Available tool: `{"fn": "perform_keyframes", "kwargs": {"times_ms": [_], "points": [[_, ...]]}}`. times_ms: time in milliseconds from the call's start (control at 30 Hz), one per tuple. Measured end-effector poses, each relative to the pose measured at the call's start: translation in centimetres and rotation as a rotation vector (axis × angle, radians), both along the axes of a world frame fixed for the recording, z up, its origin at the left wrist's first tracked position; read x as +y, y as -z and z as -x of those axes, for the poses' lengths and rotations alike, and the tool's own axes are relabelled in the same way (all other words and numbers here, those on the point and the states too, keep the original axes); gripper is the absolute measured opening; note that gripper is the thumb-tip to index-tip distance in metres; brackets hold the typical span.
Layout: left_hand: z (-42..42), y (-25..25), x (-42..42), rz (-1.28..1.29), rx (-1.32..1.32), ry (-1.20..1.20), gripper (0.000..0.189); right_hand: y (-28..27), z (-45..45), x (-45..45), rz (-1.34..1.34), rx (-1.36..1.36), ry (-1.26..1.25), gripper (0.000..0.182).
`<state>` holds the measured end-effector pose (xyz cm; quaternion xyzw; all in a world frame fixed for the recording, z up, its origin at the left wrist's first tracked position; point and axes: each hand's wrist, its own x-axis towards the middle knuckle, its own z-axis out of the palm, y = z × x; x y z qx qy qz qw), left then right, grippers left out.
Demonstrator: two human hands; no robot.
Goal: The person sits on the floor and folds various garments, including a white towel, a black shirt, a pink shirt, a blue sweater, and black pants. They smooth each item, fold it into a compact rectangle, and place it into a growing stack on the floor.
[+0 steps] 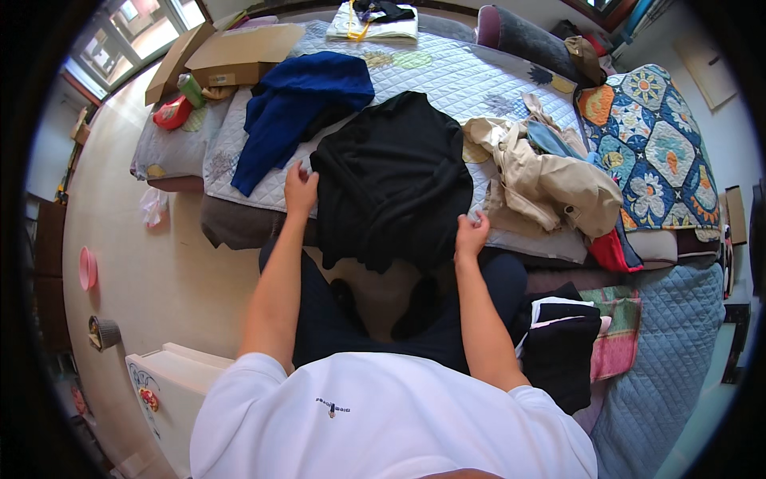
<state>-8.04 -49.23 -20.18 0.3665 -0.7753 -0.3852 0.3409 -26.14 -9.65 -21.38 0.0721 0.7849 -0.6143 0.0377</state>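
A black long-sleeved garment (395,173) lies spread out before me on a quilted bed cover (461,72), its sleeves folded inward over the front and its lower edge hanging past the bed's edge. My left hand (300,190) is at its left side, fingers slightly curled. By its lower right side is my right hand (471,235), thumb and fingers apart. Neither hand plainly grips the cloth. To the left lies a crumpled blue garment (311,96). On the right, a heap of beige clothing (538,173) includes a light blue piece.
Cardboard boxes (239,54), a red container (173,112) and a green can (190,90) stand at the back left. Folded clothes (562,347) lie on the right, below a patterned quilt (652,149). A pink basin (88,268) and a waste bin (105,333) are on the floor.
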Motion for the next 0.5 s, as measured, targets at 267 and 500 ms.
{"fn": "perform_keyframes", "kwargs": {"times_ms": [267,500], "points": [[-8.7,-0.5,17.3,-0.194,-0.393,-0.094,0.086,0.0,-10.4,0.6,-0.52,0.161,-0.011,0.056],[-12.7,-0.3,15.1,-1.07,0.125,0.067,0.033,1.6,-9.8,5.6,-0.213,-0.402,-0.108,0.019]]}}
